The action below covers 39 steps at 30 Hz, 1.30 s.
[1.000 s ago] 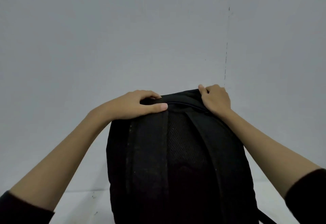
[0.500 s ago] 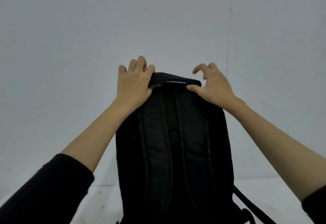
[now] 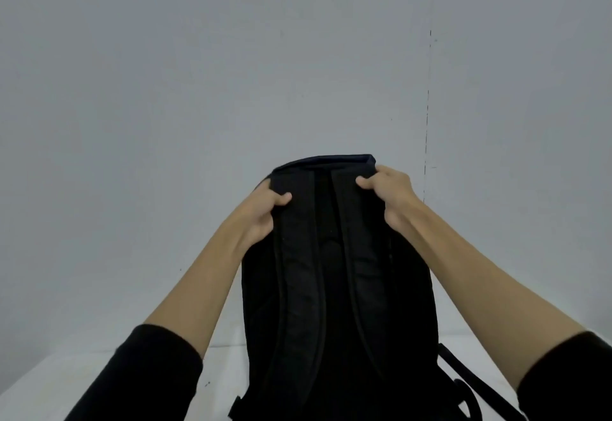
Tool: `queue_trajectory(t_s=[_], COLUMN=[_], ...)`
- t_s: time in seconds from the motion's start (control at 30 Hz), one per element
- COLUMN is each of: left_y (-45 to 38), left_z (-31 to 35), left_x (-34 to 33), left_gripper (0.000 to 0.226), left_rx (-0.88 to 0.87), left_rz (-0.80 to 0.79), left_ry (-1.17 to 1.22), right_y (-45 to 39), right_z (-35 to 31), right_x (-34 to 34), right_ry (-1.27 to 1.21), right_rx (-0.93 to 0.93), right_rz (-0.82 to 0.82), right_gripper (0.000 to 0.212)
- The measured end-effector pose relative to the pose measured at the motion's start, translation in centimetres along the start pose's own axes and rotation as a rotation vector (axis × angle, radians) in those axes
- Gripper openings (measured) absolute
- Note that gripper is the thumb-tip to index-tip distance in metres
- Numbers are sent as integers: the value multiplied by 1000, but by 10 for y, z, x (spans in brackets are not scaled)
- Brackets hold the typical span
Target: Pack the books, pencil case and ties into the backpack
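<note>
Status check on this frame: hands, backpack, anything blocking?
Left hand and right hand both grip the backpack at its top corners. Backpack upright, straps facing camera. Books, pencil case, ties not visible. Nothing blocking.

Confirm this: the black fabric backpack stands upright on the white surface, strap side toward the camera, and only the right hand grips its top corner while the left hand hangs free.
Not quite. The head view shows both hands gripping: the left hand holds the top left corner of the black fabric backpack, just as the right hand holds the top right. The rest stands: it is upright on the white surface, straps toward the camera.
</note>
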<state>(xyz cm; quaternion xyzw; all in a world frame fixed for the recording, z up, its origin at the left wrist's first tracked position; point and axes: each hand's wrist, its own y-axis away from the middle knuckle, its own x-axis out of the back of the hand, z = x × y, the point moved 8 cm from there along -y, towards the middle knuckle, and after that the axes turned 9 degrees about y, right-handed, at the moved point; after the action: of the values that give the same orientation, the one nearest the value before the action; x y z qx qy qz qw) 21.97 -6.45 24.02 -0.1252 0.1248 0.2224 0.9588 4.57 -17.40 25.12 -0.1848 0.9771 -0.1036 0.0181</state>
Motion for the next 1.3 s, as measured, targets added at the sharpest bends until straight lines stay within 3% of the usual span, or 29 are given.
queue_trajectory(t_s=[0.1, 0.37, 0.63, 0.8, 1.07, 1.3], left_y=[-3, -2, 19, 33, 50, 63], left_z=[20, -2, -35, -69, -69, -91], left_x=[-7, -1, 23, 38, 40, 52], left_gripper=[41, 42, 40, 31, 33, 41], left_rx=[-112, -238, -230, -201, -222, -212], left_rz=[23, 26, -23, 67, 154, 252], left_ry=[185, 269, -199, -246, -384, -359], right_y=[-3, 3, 15, 34, 47, 63], right_z=[-14, 2, 35, 64, 71, 87], right_x=[12, 15, 24, 27, 34, 34], right_ry=[-167, -204, 14, 151, 452, 500], right_rx=[70, 194, 135, 132, 191, 218], right_rz=[-48, -189, -110, -25, 112, 163], right_gripper=[22, 27, 20, 23, 26, 19])
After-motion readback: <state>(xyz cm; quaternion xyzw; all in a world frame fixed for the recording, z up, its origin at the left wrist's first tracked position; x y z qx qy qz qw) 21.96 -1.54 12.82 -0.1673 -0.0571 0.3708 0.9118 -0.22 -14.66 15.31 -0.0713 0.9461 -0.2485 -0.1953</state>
